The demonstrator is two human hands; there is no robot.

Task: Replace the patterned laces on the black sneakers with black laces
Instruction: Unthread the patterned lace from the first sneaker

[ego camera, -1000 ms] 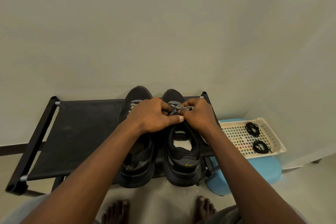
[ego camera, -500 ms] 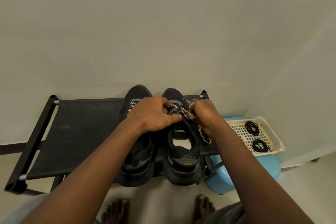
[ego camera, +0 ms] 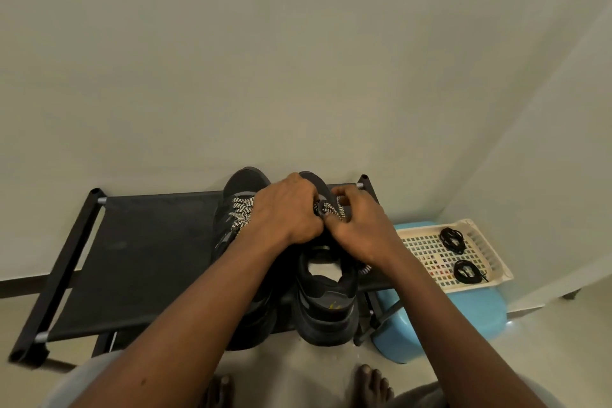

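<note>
Black-and-white patterned lace [ego camera: 331,209] on the black sneaker [ego camera: 326,295] at frame centre is pinched in both my hands: left hand [ego camera: 284,212] at the eyelets, right hand [ego camera: 361,232] on the loose strand. I should ease each crossing out slowly, steadying the shoe. Coiled black laces [ego camera: 452,240] lie in the cream plastic basket [ego camera: 427,252], right edge.

Nothing here can be read: no text, brand, number or sign. A small yellow mark on the heel of the right-hand sneaker [ego camera: 326,304], at its 6 o'clock end, is too blurred to make out. So are the coloured specks behind the mesh of the cream basket [ego camera: 430,235] at 3 o'clock from it.
</note>
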